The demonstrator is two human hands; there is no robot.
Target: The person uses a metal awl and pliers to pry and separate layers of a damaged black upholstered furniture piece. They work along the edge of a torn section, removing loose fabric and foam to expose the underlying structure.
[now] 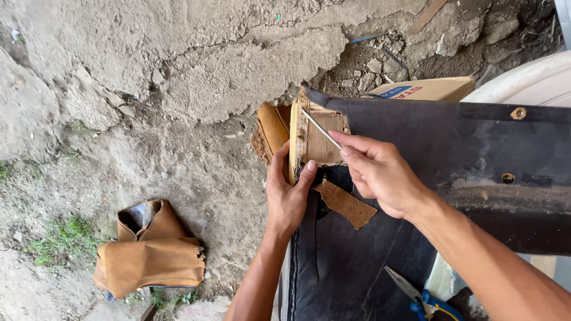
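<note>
A big black upholstered panel (428,154) lies over the cracked dirt ground (178,71), its wooden corner (315,139) stripped bare. The left hand (288,199) has its fingers clamped around that corner's edge, while the right hand (377,172) pinches a thin metal tool (321,129) against the wood; blue-handled pliers (416,294) rest lower on the panel.

Two hands are at work: the left hand (286,196) and the right hand (380,172). One thin metal tool (321,129) shows. One black upholstered panel (428,148) fills the right side, carrying two round metal fasteners (518,113). One worn wooden corner piece (315,139) is exposed. One loose scrap of brown backing (346,204) lies on the black covering. One heap of tan covering (148,252) sits on the ground. One pair of blue-handled pliers (419,295) lies below. One cardboard box (425,89) stands beyond.
</note>
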